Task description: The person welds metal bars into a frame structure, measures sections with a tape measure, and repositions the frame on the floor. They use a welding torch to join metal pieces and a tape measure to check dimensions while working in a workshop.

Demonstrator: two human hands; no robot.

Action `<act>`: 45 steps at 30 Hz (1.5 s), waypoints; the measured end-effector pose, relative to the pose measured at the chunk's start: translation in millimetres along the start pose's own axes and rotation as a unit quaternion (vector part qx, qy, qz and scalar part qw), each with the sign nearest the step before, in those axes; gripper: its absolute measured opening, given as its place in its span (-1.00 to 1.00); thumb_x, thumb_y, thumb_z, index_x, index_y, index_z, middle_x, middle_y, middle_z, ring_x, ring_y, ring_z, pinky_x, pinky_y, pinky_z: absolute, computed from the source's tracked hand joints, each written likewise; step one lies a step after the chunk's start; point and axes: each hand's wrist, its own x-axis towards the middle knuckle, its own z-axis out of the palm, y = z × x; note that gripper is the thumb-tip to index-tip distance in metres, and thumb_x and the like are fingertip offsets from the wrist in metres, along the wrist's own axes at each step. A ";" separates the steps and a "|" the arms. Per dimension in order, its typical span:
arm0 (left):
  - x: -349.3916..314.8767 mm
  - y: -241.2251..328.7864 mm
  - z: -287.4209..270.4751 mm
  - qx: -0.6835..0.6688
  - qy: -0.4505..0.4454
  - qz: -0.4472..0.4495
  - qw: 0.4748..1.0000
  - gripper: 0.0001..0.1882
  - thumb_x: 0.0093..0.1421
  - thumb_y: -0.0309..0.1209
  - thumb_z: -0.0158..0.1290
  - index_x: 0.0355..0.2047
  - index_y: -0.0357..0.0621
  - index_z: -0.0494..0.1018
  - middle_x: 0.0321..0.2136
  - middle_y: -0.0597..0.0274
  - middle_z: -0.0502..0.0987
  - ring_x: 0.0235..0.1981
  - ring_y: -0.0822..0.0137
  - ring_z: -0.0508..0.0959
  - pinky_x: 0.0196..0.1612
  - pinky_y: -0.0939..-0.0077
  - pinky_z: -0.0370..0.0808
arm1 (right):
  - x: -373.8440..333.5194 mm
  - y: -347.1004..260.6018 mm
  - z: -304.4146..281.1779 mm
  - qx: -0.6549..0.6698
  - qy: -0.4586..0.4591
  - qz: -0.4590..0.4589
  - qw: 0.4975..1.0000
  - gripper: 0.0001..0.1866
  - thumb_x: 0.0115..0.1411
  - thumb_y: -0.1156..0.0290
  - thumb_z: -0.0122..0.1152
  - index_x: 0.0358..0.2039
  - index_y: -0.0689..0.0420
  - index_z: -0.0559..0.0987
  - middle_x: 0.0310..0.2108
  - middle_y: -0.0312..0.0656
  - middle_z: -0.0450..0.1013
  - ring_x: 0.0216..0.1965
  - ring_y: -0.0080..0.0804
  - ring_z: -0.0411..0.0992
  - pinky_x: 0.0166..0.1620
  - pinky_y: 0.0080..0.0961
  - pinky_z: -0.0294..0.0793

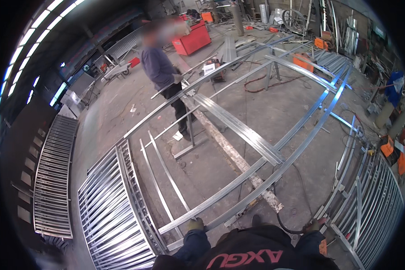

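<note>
Metal rails (220, 196): probably stiff, slick; grip near ends.
Left hand (195, 224) at rails, right hand (315, 224) near cable (289, 231); grasps unclear.

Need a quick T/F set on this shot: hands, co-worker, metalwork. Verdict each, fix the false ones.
1. The left hand is at the near side of the metal frame. True.
2. The right hand is right beside the left hand. False: it is well off to the right, near the right-hand barred panels.
3. A co-worker stands across the frame from the camera wearer. True.
4. The big box behind the co-worker is blue. False: the box is red.
5. Barred panels lie only on the right. False: there are left-hand barred panels too.
6. A bundle of metal bars lies across the frame. True.
</note>
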 end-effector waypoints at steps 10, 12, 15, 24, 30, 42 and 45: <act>-13.1 -3.2 -6.5 0.056 -0.031 0.097 0.993 -0.32 0.33 0.03 0.05 -0.07 -0.55 0.62 -0.16 -0.45 0.70 0.01 -0.32 0.70 0.22 -0.09 0.52 | -40.7 25.1 24.1 -0.132 -0.016 -0.055 0.990 -0.56 0.32 -0.19 0.34 -0.16 -0.15 0.41 -0.49 -0.23 0.28 -0.54 -0.11 0.30 -0.46 -0.02 0.31; -24.4 9.7 -16.6 0.072 -0.050 0.106 0.991 -0.31 0.33 0.03 0.05 -0.05 -0.55 0.62 -0.15 -0.44 0.70 0.01 -0.34 0.70 0.22 -0.10 0.52 | -74.3 36.0 36.1 -0.176 -0.030 -0.089 0.980 -0.60 0.36 -0.09 0.35 -0.09 -0.12 0.43 -0.51 -0.22 0.31 -0.60 -0.15 0.31 -0.51 -0.08 0.34; -18.0 11.2 -29.1 0.079 -0.064 0.098 0.990 -0.30 0.35 0.03 0.03 0.00 -0.54 0.61 -0.09 -0.45 0.69 0.07 -0.36 0.67 0.25 -0.08 0.50 | -155.5 59.6 67.8 -0.248 -0.080 -0.123 0.958 -0.66 0.41 0.09 0.35 0.02 -0.08 0.46 -0.54 -0.25 0.33 -0.64 -0.30 0.32 -0.56 -0.24 0.37; -14.2 0.2 7.4 0.108 -0.064 0.160 0.979 -0.31 0.36 0.01 -0.08 -0.14 -0.60 0.56 -0.16 -0.53 0.65 -0.05 -0.44 0.64 0.13 -0.20 0.48 | -246.5 86.6 27.9 -0.359 -0.036 -0.165 0.918 -0.52 0.35 -0.05 0.36 0.02 0.09 0.65 -0.51 -0.24 0.53 -0.53 -0.40 0.50 -0.44 -0.27 0.45; 28.1 -8.1 -11.5 0.090 -0.063 0.091 0.990 -0.29 0.30 0.06 -0.07 -0.16 -0.54 0.61 -0.31 -0.36 0.71 -0.21 -0.26 0.73 -0.04 -0.10 0.59 | -237.8 69.5 29.9 -0.333 0.018 -0.135 0.933 -0.47 0.32 -0.04 0.40 0.06 0.13 0.61 -0.51 -0.23 0.52 -0.57 -0.42 0.49 -0.47 -0.33 0.46; -119.0 78.1 27.9 0.261 0.181 0.125 0.940 -0.21 0.50 0.10 -0.12 0.40 -0.40 0.37 0.32 -0.44 0.45 0.27 -0.39 0.52 0.36 -0.10 0.46 | -87.4 -57.0 -76.7 -0.150 0.083 -0.104 0.980 -0.69 0.35 0.13 0.42 -0.19 0.09 0.55 -0.58 -0.27 0.39 -0.66 -0.41 0.35 -0.58 -0.30 0.37; -170.1 127.0 74.6 0.146 0.152 0.318 0.924 -0.31 0.53 -0.05 0.01 0.41 -0.40 0.36 0.39 -0.40 0.40 0.40 -0.28 0.43 0.42 -0.01 0.41 | -58.8 -133.2 -60.2 -0.066 0.065 -0.140 0.986 -0.69 0.34 0.14 0.45 -0.23 0.08 0.54 -0.61 -0.28 0.38 -0.71 -0.39 0.32 -0.61 -0.28 0.36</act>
